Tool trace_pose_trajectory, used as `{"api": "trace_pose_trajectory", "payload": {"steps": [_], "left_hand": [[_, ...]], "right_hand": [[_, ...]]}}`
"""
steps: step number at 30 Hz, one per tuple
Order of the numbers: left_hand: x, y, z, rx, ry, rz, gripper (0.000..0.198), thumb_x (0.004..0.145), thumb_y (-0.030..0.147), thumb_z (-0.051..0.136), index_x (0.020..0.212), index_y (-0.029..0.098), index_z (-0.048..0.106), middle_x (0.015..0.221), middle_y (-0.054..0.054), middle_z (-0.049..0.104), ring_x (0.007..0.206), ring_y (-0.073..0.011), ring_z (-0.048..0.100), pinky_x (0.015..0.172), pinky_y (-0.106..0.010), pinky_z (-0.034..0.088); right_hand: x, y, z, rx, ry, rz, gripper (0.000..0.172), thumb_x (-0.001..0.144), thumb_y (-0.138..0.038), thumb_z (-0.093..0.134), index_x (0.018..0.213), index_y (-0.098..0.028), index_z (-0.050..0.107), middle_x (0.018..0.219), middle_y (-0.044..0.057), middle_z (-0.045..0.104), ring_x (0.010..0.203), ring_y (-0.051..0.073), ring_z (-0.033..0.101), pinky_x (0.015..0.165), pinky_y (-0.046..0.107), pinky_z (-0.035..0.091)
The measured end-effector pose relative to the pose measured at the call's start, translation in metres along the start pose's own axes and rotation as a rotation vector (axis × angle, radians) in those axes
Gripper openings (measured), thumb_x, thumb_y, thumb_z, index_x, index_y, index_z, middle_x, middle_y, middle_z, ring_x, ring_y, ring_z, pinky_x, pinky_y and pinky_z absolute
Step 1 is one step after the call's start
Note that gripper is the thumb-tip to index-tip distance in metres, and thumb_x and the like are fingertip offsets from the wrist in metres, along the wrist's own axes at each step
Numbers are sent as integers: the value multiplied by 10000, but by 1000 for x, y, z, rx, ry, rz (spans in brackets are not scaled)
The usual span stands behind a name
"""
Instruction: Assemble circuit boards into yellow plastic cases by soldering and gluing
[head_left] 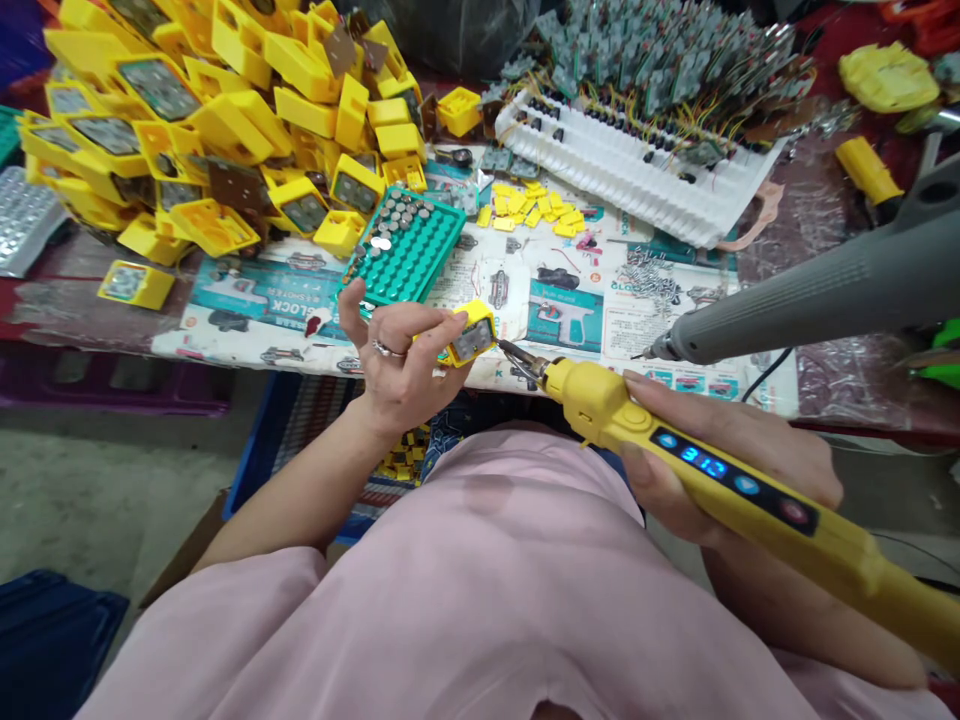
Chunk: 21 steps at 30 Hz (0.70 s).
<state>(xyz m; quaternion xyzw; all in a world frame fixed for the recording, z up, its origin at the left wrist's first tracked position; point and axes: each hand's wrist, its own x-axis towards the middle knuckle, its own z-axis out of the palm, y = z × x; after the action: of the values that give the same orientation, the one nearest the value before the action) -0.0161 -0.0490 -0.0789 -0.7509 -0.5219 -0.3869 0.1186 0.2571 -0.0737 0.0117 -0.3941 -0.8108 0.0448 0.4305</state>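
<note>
Head view: a dark red desk (pixel 847 385), partly covered with printed sheets (pixel 262 290), stands above a grey floor (pixel 52 480). On the sheets lies a green tray (pixel 409 262), with round metal discs (pixel 401 212) on its far part. Left of the tray and beyond it rises a heap of yellow cases (pixel 240 130), some showing grey insides. Just right of the tray are small yellow tabs (pixel 532 205); farther right, a white rack (pixel 645 185) with circuit boards (pixel 675 60) massed behind it. Loose screws (pixel 649 275) lie well right of the tray, near the tip of a grey screwdriver (pixel 795 290).

At the tray's near edge, the left hand (pixel 409 350) pinches one case (pixel 472 338) between its fingers. Nearer the wearer and right of the tray, the right hand (pixel 757 430) is wrapped round a yellow soldering iron (pixel 600 400) with lit blue digits. Its tip is at the case's right edge; whether they touch is unclear. Below the tray, under the desk, sits a blue crate (pixel 255 450).
</note>
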Motion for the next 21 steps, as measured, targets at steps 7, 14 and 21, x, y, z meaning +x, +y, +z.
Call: {"api": "trace_pose_trajectory", "payload": {"steps": [7,14,21], "left_hand": [[2,-2,1,-13,-82,-115,412,716,381,792,1091,312,635,987,-40,656,946,-252,647,1174,-613,307],[9,0,-1,-20,-94,-108,517,725,470,779,1169,290,584,1022,-31,677,966,-246,654,1159,-534,344],[10,2,-3,20,-169,-130,516,738,489,752,1182,282,591,1047,-41,675,980,-243,652,1163,-524,338]], "right_hand": [[-8,7,-5,-27,33,25,346,842,-322,680,1186,-308,714,809,-51,790,561,129,709,533,231,581],[-16,13,-10,30,87,59,372,791,-285,732,1162,-268,739,860,9,798,575,172,714,495,259,615],[-20,15,-8,49,103,55,409,779,-264,736,1188,-277,726,845,-9,796,581,161,705,500,242,615]]}}
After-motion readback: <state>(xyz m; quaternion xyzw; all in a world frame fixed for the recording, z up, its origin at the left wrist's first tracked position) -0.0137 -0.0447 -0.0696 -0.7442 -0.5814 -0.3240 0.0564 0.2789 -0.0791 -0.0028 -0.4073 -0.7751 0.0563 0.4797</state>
